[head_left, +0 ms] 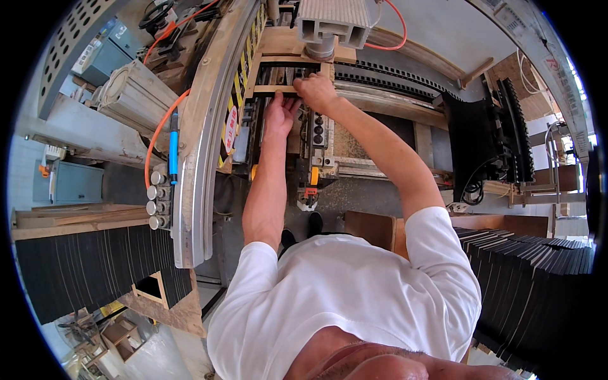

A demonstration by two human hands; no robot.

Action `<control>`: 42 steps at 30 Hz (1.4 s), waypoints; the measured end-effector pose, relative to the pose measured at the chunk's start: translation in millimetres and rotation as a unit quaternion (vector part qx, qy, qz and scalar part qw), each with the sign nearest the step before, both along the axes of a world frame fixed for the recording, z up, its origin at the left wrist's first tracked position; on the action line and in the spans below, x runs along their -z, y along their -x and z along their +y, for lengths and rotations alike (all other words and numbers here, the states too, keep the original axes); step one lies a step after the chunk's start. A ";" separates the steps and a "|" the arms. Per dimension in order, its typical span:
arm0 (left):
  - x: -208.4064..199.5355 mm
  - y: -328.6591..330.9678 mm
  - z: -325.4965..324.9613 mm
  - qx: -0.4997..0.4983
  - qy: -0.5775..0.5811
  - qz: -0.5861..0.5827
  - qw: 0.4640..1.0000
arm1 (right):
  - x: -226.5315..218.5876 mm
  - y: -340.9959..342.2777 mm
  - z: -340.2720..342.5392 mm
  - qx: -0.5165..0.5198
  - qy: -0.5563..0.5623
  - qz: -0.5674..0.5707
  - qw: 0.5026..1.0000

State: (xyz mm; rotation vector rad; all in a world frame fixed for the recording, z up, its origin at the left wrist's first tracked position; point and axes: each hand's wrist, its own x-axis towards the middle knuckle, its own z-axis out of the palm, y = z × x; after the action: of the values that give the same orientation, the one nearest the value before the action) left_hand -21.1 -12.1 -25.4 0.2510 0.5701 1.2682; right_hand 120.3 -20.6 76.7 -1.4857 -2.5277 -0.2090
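Up at twelve o'clock, right below the machine's grey metal head [335, 24], a pale wooden strip [269, 89] is being worked on with both bare hands. It lies crosswise over the dark gap in the machine bed, with a wider wooden board [282, 42] just beyond it, also toward twelve.

The left hand [280, 117] is turned palm up a touch before twelve, its thumb tip against the strip's near edge and its fingers partly curled below. The right hand [316, 94] is set a hair past twelve at the strip's right end, fingers bunched together and pointing left. Whether either one is really clamped on the wood can't be told, since the undersides are hidden.

Best guess, the positioning step is in hand: the strip seems to be getting lined up or seated rather than pressed. As for the next move, a square, snug fit would be called for, then fingers pulled well clear of that metal head, because a pinch looks like the obvious risk.

Black panels are stacked at eight o'clock [88, 272] and four o'clock [525, 297], and a blue pen [173, 149] can be spotted between nine and ten, seemingly untouched.
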 end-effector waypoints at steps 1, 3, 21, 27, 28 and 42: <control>-0.9 -1.4 0.2 0.002 0.001 0.000 1.000 | 0.4 -1.4 1.1 0.000 0.001 0.001 1.000; -0.8 -2.0 0.6 0.007 0.000 -0.007 1.000 | 0.2 -2.4 3.1 0.000 0.003 0.004 1.000; -48.2 26.2 -186.8 0.039 0.083 0.137 0.986 | -13.3 7.6 -0.1 0.015 0.058 -0.074 0.995; -81.2 44.8 -279.6 0.059 0.042 0.254 0.964 | -11.1 9.7 -1.8 0.021 0.057 -0.106 0.992; -82.6 45.8 -284.6 0.061 0.037 0.241 0.968 | -8.5 9.8 -1.1 0.019 0.059 -0.099 0.993; -63.3 -5.6 -128.6 -0.026 0.031 0.093 0.995 | -81.0 -31.1 -115.9 -0.039 -0.006 0.199 0.979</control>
State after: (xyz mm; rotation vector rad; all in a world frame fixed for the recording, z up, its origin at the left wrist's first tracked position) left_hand -15.5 -140.7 38.0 0.3059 0.7792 1.2822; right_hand 151.4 -136.5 157.6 -1.2694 -2.2492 0.0802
